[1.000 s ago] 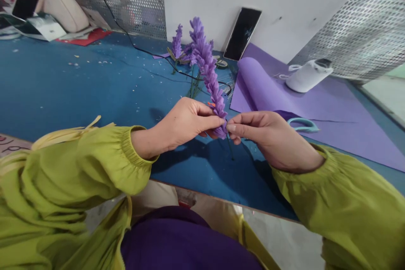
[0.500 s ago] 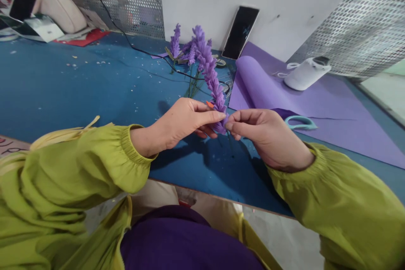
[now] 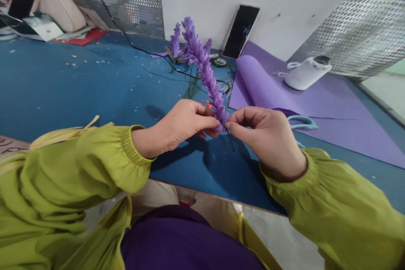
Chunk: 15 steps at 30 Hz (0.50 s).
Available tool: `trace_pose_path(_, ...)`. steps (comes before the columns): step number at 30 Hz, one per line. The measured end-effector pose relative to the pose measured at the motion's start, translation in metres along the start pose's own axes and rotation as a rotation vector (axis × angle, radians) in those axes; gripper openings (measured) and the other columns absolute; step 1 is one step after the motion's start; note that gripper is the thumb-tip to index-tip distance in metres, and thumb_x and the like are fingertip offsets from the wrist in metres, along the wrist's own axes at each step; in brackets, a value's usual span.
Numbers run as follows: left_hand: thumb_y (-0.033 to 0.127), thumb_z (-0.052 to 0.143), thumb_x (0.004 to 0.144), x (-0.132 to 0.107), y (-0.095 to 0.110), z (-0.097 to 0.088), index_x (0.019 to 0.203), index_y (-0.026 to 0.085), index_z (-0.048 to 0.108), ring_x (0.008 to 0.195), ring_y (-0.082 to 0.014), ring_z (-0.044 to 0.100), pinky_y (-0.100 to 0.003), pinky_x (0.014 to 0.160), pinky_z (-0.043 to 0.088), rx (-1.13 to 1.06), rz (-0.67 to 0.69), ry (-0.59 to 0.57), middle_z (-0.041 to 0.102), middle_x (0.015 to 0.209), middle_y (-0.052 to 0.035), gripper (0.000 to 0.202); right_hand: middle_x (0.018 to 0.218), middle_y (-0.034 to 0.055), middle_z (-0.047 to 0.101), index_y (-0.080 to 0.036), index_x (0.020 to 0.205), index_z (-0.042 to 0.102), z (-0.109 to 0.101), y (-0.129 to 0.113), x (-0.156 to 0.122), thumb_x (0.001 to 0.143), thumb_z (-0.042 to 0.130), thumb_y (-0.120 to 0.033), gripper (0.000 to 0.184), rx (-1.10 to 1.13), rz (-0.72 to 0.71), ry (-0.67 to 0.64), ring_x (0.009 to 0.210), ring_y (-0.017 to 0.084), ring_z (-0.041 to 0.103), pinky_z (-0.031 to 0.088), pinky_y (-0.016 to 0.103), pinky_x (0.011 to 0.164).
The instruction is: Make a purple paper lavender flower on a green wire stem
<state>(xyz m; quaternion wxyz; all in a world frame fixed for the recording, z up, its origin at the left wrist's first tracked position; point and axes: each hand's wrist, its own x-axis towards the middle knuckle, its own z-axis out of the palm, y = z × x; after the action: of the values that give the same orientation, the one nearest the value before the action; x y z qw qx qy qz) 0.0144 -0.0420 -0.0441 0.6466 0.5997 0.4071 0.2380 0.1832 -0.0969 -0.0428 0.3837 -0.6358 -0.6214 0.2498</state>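
Note:
A long purple artificial lavender stem (image 3: 204, 65) leans up and to the left between my hands, its petals in tight layers. My left hand (image 3: 179, 124) is closed around its lower end, with the thumb on top and the other fingers partly hidden behind the petals. From the other side my right hand (image 3: 262, 135) pinches the base of the flower between thumb and forefinger. A thin green stalk (image 3: 230, 140) pokes out below the fingertips. Something small and orange (image 3: 209, 104) shows beside my left forefinger.
Finished-looking lavender stems (image 3: 175, 41) and green tape rolls (image 3: 219, 62) lie behind. A phone (image 3: 241, 31) leans on the white panel. Rightward are purple sheet material (image 3: 272, 86), a white container (image 3: 306, 74) and scissors with a light-blue handle (image 3: 302, 122). A black cable (image 3: 142, 51) crosses the blue table (image 3: 79, 88).
The lavender's tip has swung left and slightly up. My right hand has shifted a little, and its wrist sits lower, staying at the flower's base.

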Motion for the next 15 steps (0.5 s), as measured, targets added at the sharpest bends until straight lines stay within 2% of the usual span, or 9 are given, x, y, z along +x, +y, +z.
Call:
trace_pose_path(2,0.018,0.068,0.076,-0.001,0.0,0.001,0.073,0.012,0.07,0.065,-0.01,0.066,-0.019,0.061,0.049,0.003,0.02,0.01,0.07,0.068,-0.0023,0.007,0.058,-0.0017,0.061,-0.019,0.063,0.063,0.001,-0.001,-0.002,0.07,0.063,-0.02,0.008,-0.115,-0.071,0.049,0.053,0.011,0.051,0.037,0.024,0.051)
trace_pose_path(5,0.026,0.071,0.076,0.0,-0.002,0.002,0.075,0.013,0.07,0.064,-0.0112,0.066,-0.02,0.059,0.049,-0.014,0.055,0.007,0.07,0.067,-0.0017,0.013,0.058,-0.002,0.061,-0.019,0.063,0.062,0.004,-0.001,-0.006,0.071,0.06,-0.017,0.009,-0.251,-0.214,0.093,0.054,0.011,0.053,0.04,0.025,0.054)
trace_pose_path(9,0.034,0.071,0.077,0.001,-0.005,0.001,0.068,0.013,0.068,0.059,-0.0115,0.064,-0.02,0.054,0.048,0.071,0.109,0.068,0.069,0.062,-0.0018,0.023,0.061,-0.0012,0.06,-0.02,0.062,0.06,0.007,-0.002,-0.01,0.071,0.058,-0.013,0.012,-0.342,-0.344,0.133,0.058,0.013,0.055,0.041,0.027,0.059)
trace_pose_path(11,0.033,0.069,0.079,0.001,-0.005,0.0,0.065,0.013,0.068,0.06,-0.0118,0.064,-0.02,0.055,0.049,0.13,0.135,0.088,0.07,0.063,-0.0035,0.024,0.063,-0.0002,0.062,-0.021,0.064,0.062,0.003,-0.003,-0.008,0.072,0.061,-0.014,0.01,-0.281,-0.298,0.082,0.061,0.014,0.056,0.042,0.028,0.061)
trace_pose_path(13,0.032,0.066,0.081,0.0,-0.004,-0.001,0.068,0.012,0.07,0.062,-0.0127,0.066,-0.021,0.058,0.051,0.165,0.153,0.079,0.073,0.068,-0.0052,0.024,0.064,0.0007,0.064,-0.02,0.068,0.066,-0.002,-0.004,-0.005,0.076,0.064,-0.022,0.009,-0.122,-0.164,-0.015,0.062,0.015,0.057,0.042,0.028,0.06)
trace_pose_path(15,0.031,0.064,0.082,-0.001,-0.003,-0.003,0.073,0.012,0.072,0.065,-0.0137,0.067,-0.022,0.061,0.053,0.178,0.167,0.058,0.074,0.072,-0.006,0.022,0.065,0.0019,0.065,-0.019,0.07,0.069,-0.008,-0.003,0.0,0.078,0.067,-0.032,0.015,0.074,-0.025,-0.095,0.062,0.015,0.056,0.043,0.029,0.059)
